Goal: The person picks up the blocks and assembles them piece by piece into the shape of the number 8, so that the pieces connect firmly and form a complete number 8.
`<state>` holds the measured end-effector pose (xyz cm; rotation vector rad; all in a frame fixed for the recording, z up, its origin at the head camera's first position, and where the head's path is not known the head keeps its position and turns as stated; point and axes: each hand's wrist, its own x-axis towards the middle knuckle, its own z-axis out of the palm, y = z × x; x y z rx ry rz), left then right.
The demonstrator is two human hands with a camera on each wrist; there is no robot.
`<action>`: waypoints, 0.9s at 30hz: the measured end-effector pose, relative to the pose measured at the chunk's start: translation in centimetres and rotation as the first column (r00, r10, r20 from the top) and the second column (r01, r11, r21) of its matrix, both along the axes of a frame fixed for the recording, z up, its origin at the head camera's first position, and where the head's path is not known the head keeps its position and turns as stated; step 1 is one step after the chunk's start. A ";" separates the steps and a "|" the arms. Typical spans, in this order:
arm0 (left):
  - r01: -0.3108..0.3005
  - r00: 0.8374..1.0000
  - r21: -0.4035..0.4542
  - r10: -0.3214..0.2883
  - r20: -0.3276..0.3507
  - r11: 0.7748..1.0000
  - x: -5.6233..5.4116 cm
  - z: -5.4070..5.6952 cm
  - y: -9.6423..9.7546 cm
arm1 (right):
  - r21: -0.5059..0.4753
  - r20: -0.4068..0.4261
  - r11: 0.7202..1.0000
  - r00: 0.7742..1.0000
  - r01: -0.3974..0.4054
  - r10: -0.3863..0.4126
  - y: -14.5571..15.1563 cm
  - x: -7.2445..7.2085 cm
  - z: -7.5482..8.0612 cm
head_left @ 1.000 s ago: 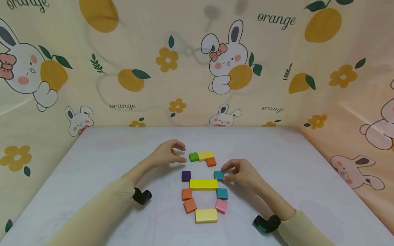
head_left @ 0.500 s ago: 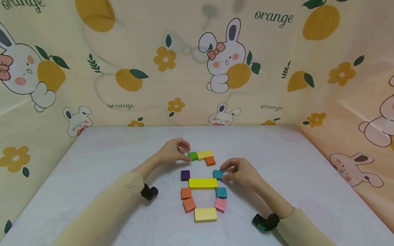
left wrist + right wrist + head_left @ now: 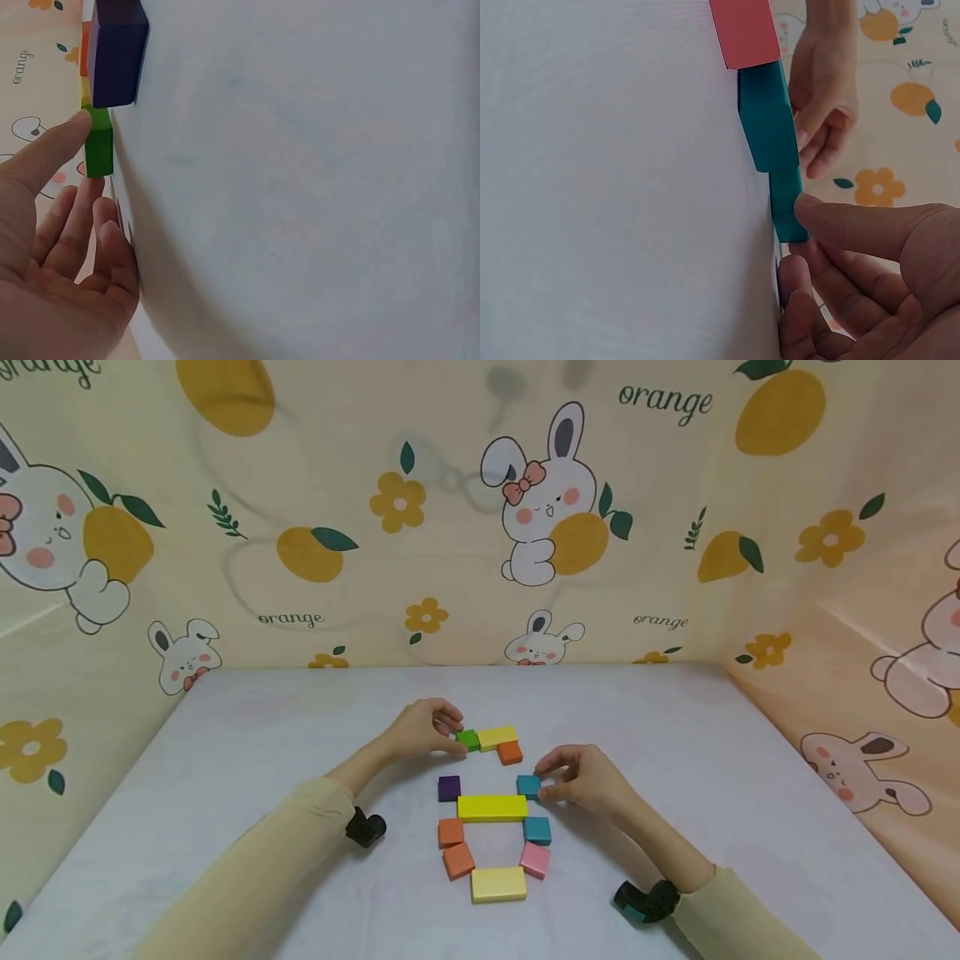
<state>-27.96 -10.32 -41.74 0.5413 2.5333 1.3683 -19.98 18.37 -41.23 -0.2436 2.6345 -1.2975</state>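
At the back of the layout, my left hand (image 3: 423, 729) pinches a green block (image 3: 99, 142) between thumb and fingertips. That block abuts a pale yellow block (image 3: 497, 738), with an orange block (image 3: 510, 752) in front of its right end. My right hand (image 3: 588, 777) has thumb and fingers on the upper teal block (image 3: 787, 217). Level with it on the left lies a dark purple block (image 3: 449, 788). A long bright yellow block (image 3: 492, 808) lies between and just in front of these two.
Nearer me are two orange blocks (image 3: 458, 862) on the left, a second teal block (image 3: 537, 830) and a pink block (image 3: 536, 860) on the right, and a pale yellow block (image 3: 498, 885) in front. A printed cloth wall (image 3: 450, 552) stands behind the white table (image 3: 300, 893).
My left hand has moved right and closed its thumb and fingertips on the green block. The right hand stays at the upper teal block. The head view has shifted slightly.
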 end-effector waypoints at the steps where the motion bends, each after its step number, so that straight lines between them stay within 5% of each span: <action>1: 0.003 1.000 0.001 -0.003 -0.003 1.000 0.0 0.0 0.0 | 0.000 0.001 1.000 1.000 0.002 -0.002 0.0 0.0 0.0; 13: 0.025 0.997 0.018 -0.024 -0.079 1.000 0.2 -0.5 -1.5 | 0.006 0.008 1.000 1.000 0.011 -0.011 -0.2 0.1 0.0; 27: 0.133 0.990 0.038 -0.135 0.040 0.990 0.8 -0.2 -3.4 | 0.007 0.015 1.000 1.000 0.011 -0.011 -0.1 0.0 0.2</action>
